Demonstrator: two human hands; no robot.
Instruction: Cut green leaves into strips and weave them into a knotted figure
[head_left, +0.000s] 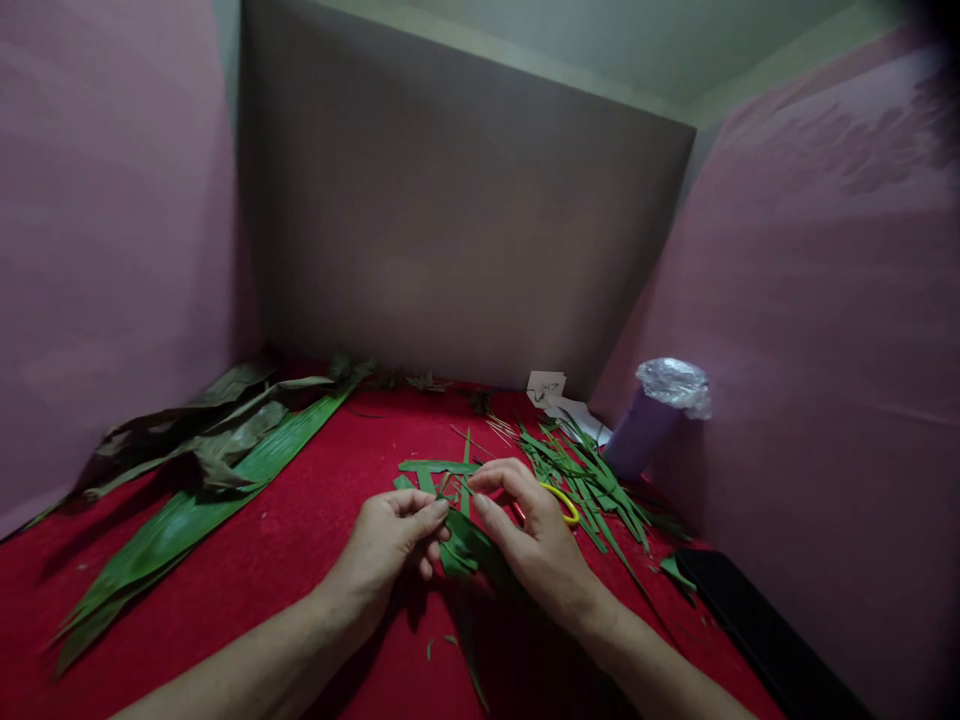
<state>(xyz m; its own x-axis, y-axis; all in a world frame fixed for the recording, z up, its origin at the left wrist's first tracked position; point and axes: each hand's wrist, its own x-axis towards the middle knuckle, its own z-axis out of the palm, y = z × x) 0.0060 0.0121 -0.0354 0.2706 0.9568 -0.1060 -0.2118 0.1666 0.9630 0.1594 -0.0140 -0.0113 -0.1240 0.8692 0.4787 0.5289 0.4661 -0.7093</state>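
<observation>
- A person's two bare forearms reach in over a table covered in fuzzy red cloth (315,520)
- The left hand (394,542) is curled shut, thumb and fingertips pinching a bundle of narrow green leaf strips (459,548)
- The right hand (536,545) pinches the same bundle from the other side, thumb and forefinger closed on a thin upright strip end
- The leaf strips sit between the two hands, low over the cloth near the front middle of the table; they look smooth, flat and ribbon-like, partly folded
- A yellow loop handle of scissors (564,502) shows just behind the right hand; I cannot tell if the hand touches it
- A loose pile of cut strips (592,478), slim and pointed, fans out to the right
- Long, glossy broad green leaves (187,512) lie on the left, with crumpled dried brown leaves (214,428) beside them
- A purple cup (643,432) capped with crinkled clear film stands at the right wall
- A flat black slab (757,625) lies at the near right
</observation>
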